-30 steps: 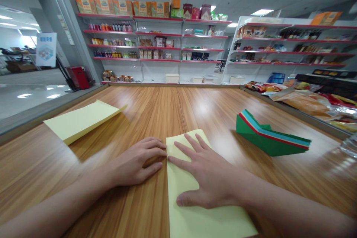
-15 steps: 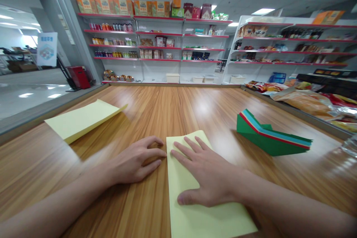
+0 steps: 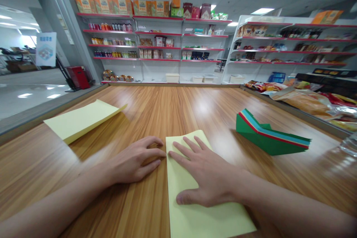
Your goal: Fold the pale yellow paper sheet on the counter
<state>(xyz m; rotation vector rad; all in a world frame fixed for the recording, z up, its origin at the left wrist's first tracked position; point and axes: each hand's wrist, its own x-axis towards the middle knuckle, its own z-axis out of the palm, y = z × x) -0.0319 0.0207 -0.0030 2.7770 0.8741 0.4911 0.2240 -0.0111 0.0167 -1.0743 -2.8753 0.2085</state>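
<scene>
A pale yellow sheet of paper [image 3: 195,219], its left edge straight and looking folded, lies at the front middle of the wooden table. My right hand [image 3: 203,174] rests flat on it with the fingers spread. Just left of that edge is my left hand [image 3: 139,160], its fingers apart and slightly bent, the fingertips at the paper's edge, holding nothing. Another yellow folded sheet [image 3: 86,119] lies at the left of the table. To the right stands a folded green paper piece [image 3: 267,139] with red, white and blue layers along its upper edge.
The wooden table [image 3: 156,108] has a raised rim. Beyond it stand shelves [image 3: 158,48] with boxes and bottles. Bagged goods [image 3: 306,102] lie past the right rim. A clear plastic item [image 3: 350,145] is at the right edge. A red box [image 3: 78,77] stands on the floor at left.
My right hand has shifted very slightly left on the yellow paper. My left hand is practically where it was.
</scene>
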